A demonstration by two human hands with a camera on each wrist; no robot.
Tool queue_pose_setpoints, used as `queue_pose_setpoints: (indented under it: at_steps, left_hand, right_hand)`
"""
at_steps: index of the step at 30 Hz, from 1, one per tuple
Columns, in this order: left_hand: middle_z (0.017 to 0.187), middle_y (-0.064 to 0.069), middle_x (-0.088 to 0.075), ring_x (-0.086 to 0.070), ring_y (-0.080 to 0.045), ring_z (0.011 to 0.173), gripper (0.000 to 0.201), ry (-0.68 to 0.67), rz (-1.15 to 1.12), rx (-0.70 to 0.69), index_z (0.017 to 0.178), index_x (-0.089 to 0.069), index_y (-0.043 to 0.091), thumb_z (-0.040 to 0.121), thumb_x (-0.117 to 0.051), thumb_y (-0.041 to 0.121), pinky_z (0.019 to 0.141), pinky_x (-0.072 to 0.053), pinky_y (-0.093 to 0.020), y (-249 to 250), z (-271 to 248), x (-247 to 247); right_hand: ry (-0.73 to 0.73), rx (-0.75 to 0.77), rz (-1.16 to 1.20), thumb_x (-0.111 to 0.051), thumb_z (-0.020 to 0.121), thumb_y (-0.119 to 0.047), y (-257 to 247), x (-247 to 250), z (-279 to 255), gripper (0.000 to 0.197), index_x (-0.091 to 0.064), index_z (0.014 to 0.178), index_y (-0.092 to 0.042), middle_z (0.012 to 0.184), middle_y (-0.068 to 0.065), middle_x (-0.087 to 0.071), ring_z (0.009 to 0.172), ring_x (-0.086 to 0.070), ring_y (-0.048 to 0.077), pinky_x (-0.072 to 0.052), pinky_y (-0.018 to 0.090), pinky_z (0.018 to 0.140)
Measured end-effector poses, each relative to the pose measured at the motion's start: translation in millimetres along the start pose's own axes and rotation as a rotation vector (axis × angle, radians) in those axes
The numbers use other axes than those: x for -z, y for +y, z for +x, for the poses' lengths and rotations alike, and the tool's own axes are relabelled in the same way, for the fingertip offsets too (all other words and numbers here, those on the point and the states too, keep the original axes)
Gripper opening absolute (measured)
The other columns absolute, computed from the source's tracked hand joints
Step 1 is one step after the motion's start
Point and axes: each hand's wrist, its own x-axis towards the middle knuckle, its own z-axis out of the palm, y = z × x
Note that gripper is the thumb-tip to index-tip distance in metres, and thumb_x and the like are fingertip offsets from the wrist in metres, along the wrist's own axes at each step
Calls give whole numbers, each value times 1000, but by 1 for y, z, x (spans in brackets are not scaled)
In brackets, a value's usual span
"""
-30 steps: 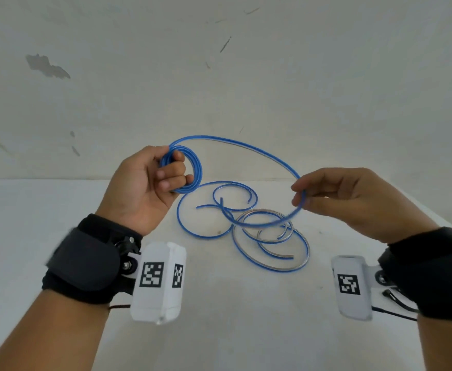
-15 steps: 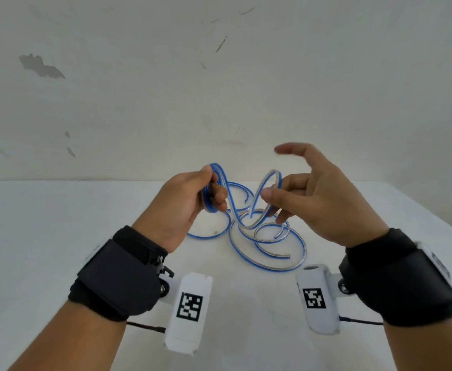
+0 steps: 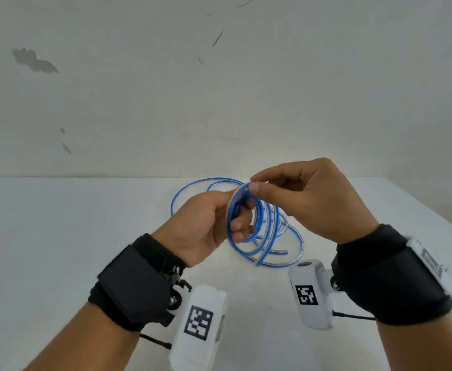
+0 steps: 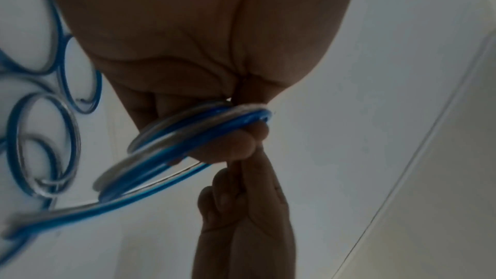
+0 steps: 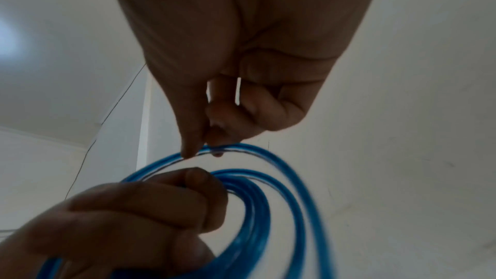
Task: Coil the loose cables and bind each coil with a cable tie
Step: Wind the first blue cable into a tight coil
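Head view: both hands raised over white table (image 3: 59, 236), close together.
Left hand (image 3: 200, 226): fingers curled through small coil of blue cable (image 3: 242, 218), gripping it.
Right hand (image 3: 308, 199): thumb and forefinger pinching top of newest loop.
Cable remainder: loose loops lying on table behind hands.

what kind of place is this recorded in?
Likely a bare indoor room set up for recording, not a workshop. A plain white table stands against a scuffed, chipped white wall. The only work item in view is the blue cable, held by the left hand and right hand.
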Motion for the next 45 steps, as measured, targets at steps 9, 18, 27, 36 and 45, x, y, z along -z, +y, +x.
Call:
queue_pose_setpoints:
  at_steps: [9,18,27,36,45]
  left_hand:
    - [39,9,-26,-20,-4,29,46,-23,-137,90,68,-52,9,97,-27,34,63,-43,-25,2,2,8]
    - [35,11,-20,-15,-4,29,51,14,-82,86,61,-49,12,95,-32,45,56,-43,-22,9,-2,5]
    - [37,11,-20,-14,-6,33,48,-23,36,42,69,-50,10,94,-31,47,59,-44,-21,17,-4,3]
    - [39,12,-20,-16,-4,31,35,56,-202,-45,63,-53,13,81,-50,43,58,-46,-21,19,-5,12]
    - [43,8,-22,-21,-8,33,32,91,-448,-160,66,-52,12,85,-47,37,65,-50,-21,24,-3,15]
  right_hand:
    - [-115,21,-95,-66,85,-29,7,-1,1,12,-65,82,-18,79,-6,-70,75,-64,6,-47,12,67]
    - [-55,-69,-17,-59,90,-27,11,6,3,13,-59,83,-17,59,-12,-54,49,-44,2,-39,15,51]
    - [174,-4,15,-64,87,-23,10,26,7,10,-63,78,-22,55,-12,-58,47,-45,0,-38,9,48]
    - [-24,-107,101,-60,89,-20,21,27,3,14,-71,85,-14,62,-8,-65,56,-55,10,-49,21,62]
    - [-176,-184,238,-61,90,-8,11,1,2,13,-50,95,-14,80,13,-74,70,-71,33,-58,35,63]
